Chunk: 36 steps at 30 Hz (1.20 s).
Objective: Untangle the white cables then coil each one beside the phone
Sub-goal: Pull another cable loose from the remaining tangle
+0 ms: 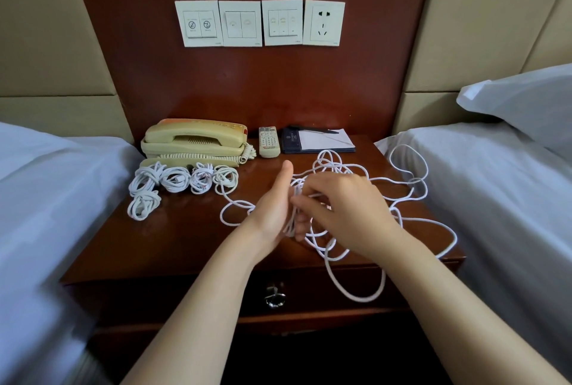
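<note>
A beige phone [193, 141] stands at the back left of the wooden nightstand [185, 236]. Several coiled white cables [173, 182] lie in front of it. A long loose white cable [411, 199] sprawls over the right half and hangs over the front edge. My left hand [272, 205] stands upright, thumb up, with loops of this cable wound around its palm. My right hand [343, 208] pinches the cable next to the left palm.
A remote [268, 141] and a notepad with a pen [318, 141] lie at the back. Beds with white sheets [483, 192] flank the nightstand on both sides. Switches and a socket [323, 23] sit on the wall panel. A drawer knob [275, 295] faces me.
</note>
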Available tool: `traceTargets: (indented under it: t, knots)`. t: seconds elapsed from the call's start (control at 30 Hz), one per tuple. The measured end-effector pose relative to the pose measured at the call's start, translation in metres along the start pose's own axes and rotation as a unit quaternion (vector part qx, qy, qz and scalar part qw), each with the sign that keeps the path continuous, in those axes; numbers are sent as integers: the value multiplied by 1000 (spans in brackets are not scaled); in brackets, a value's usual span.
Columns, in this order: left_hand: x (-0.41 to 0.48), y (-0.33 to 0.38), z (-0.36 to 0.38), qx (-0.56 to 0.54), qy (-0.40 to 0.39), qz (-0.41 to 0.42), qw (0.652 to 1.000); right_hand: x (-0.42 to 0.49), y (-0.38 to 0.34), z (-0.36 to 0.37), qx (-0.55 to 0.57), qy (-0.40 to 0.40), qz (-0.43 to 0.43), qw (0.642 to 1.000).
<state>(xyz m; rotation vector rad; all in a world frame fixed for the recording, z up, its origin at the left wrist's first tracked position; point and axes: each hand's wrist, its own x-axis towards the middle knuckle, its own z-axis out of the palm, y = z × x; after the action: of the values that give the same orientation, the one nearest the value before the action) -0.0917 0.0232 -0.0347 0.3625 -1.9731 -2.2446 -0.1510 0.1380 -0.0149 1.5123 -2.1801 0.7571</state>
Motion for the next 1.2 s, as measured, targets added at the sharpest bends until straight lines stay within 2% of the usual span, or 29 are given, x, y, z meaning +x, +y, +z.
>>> traceTargets:
  t: [0.13,0.33,0.53,0.73,0.9,0.97,1.07,1.2]
  knots:
    - [-7,2,9,4,-65,-52,997,0,16,-1,93,-16,52,994]
    - [-10,5,10,-69,-119,-51,989,4,32,2,309,-35,97,945]
    - [-17,6,11,-154,-153,-26,976,4,33,14,365,-35,156,917]
    - [-17,11,1,-297,-85,26,951,-5,25,31,265,-165,197,929]
    - [-13,12,-2,-345,-17,35,938,-2,10,21,213,-180,210,937]
    - [-12,13,-2,-369,11,44,928,-2,6,20,131,-197,202,950]
    - [-9,13,-3,-394,56,58,916,-4,-7,19,-99,-212,139,962]
    - [-6,14,-1,-405,84,55,909,-12,-26,15,-172,-178,104,963]
